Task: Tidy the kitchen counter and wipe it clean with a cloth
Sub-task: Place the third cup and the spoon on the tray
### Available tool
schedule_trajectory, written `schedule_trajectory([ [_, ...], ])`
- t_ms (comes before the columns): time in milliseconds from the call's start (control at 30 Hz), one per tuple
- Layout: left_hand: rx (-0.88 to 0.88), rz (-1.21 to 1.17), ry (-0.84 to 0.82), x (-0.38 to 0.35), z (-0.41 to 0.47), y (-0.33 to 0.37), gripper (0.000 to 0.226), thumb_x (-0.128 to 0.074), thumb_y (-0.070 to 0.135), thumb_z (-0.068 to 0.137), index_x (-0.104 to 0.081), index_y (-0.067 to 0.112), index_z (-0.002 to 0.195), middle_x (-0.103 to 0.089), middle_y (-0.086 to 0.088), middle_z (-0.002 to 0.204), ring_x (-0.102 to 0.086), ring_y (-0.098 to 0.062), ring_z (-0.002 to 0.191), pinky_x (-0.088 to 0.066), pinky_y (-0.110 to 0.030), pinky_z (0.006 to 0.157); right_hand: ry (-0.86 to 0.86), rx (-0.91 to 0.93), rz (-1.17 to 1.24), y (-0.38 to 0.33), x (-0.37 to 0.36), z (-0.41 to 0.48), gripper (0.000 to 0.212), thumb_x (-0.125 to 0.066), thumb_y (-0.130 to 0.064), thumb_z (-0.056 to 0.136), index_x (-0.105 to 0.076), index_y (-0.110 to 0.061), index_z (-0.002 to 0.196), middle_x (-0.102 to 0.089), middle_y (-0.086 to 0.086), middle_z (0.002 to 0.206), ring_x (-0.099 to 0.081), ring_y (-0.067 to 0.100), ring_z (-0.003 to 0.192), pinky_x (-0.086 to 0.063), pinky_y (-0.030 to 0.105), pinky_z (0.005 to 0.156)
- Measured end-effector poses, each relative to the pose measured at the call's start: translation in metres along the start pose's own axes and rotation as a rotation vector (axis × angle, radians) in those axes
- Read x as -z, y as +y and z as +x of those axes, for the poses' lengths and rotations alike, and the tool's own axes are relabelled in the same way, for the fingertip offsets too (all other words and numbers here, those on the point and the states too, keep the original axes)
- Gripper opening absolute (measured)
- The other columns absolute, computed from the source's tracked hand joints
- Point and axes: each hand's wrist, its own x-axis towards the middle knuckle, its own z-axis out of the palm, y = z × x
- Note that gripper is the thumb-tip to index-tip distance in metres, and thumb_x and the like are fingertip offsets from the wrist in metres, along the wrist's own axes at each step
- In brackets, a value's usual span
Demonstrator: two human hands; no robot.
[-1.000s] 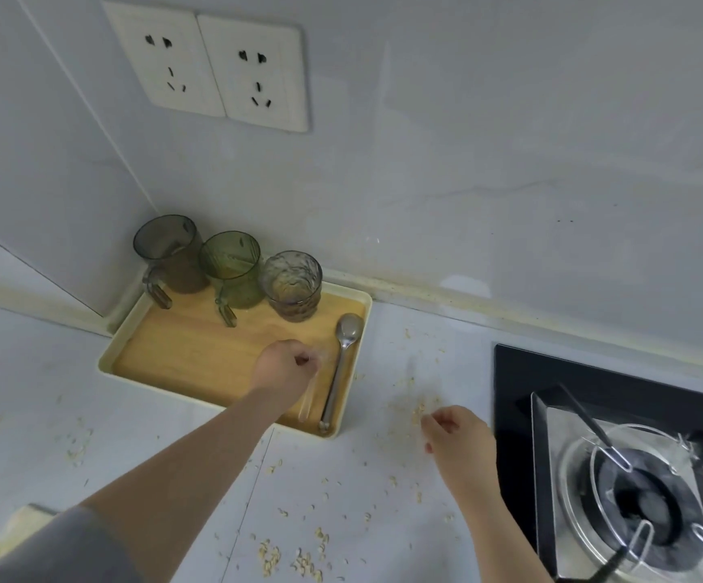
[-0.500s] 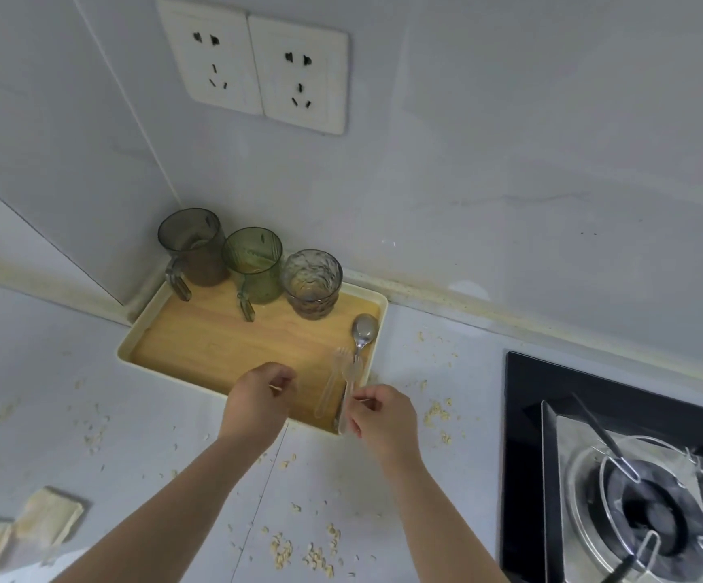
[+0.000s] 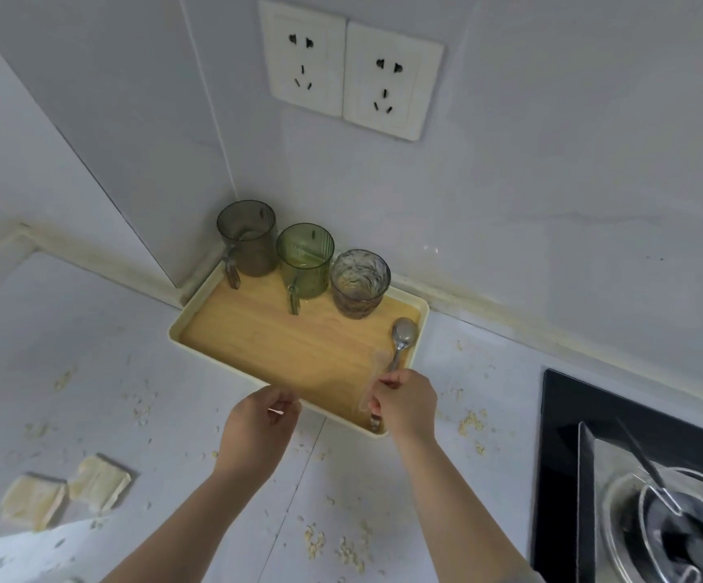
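Note:
A cream tray (image 3: 215,355) with a wooden floor sits in the counter's corner. On it stand a grey mug (image 3: 248,239), a green mug (image 3: 305,263) and a patterned glass (image 3: 360,284). A metal spoon (image 3: 402,336) lies along the tray's right side, with a blurred clear plastic utensil (image 3: 372,372) beside it. My right hand (image 3: 404,403) pinches the clear utensil at its handle and covers the spoon's handle. My left hand (image 3: 261,418) hovers at the tray's front rim with fingers curled, holding nothing I can make out. Crumbs (image 3: 469,422) litter the white counter.
Two pale yellow folded cloths (image 3: 34,500) (image 3: 99,481) lie on the counter at lower left. A black gas hob (image 3: 635,498) with a metal burner stand fills the right side. Two wall sockets (image 3: 349,73) are above the tray. More crumbs (image 3: 341,544) lie near the front.
My left hand has let go of the clear utensil in the tray and drawn back to the front rim. My right hand came over from the counter and took hold of the utensil's handle.

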Motion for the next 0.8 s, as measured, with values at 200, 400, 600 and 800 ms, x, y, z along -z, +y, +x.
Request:
schedule_trajectory([
  [200, 0.01, -0.024, 0.012, 0.004, -0.003, -0.003, 0.008, -0.06, 0.022, 0.092, -0.064, 0.025, 0.086, -0.067, 0.012, 0.08, -0.06, 0.0, 0.068, -0.039, -0.004, 0.054, 0.009, 0.047, -0.106, 0.001, 0.002, -0.007, 0.01, -0.056, -0.005, 0.083, -0.065, -0.009, 0.085, -0.066, 0.004, 0.061, -0.061, 0.014, 0.051, -0.044, 0.02, 0.046],
  [400, 0.029, -0.06, 0.017, 0.015, -0.017, -0.008, 0.011, -0.059, 0.019, 0.092, -0.067, 0.026, 0.089, -0.067, 0.014, 0.083, -0.061, 0.0, 0.074, -0.038, -0.007, 0.058, 0.014, 0.095, -0.116, 0.002, 0.013, -0.023, 0.011, -0.058, -0.005, 0.084, -0.066, -0.01, 0.089, -0.068, 0.004, 0.073, -0.067, 0.018, 0.061, -0.055, 0.026, 0.055],
  [600, 0.049, -0.114, 0.078, 0.037, -0.051, -0.025, 0.012, -0.059, 0.016, 0.092, -0.065, 0.027, 0.088, -0.064, 0.02, 0.083, -0.06, 0.003, 0.075, -0.039, -0.007, 0.058, -0.022, 0.223, -0.167, -0.002, 0.015, -0.062, 0.011, -0.058, -0.012, 0.083, -0.068, -0.016, 0.087, -0.069, 0.001, 0.082, -0.064, 0.013, 0.075, -0.044, 0.019, 0.06],
  [800, 0.125, -0.164, 0.163, 0.064, -0.095, -0.064, 0.015, -0.061, 0.014, 0.09, -0.065, 0.029, 0.088, -0.064, 0.019, 0.083, -0.06, 0.003, 0.076, -0.039, -0.009, 0.058, -0.123, 0.295, -0.16, -0.004, -0.012, -0.113, 0.008, -0.062, -0.018, 0.085, -0.068, -0.02, 0.09, -0.07, -0.003, 0.081, -0.066, 0.012, 0.077, -0.047, 0.019, 0.064],
])
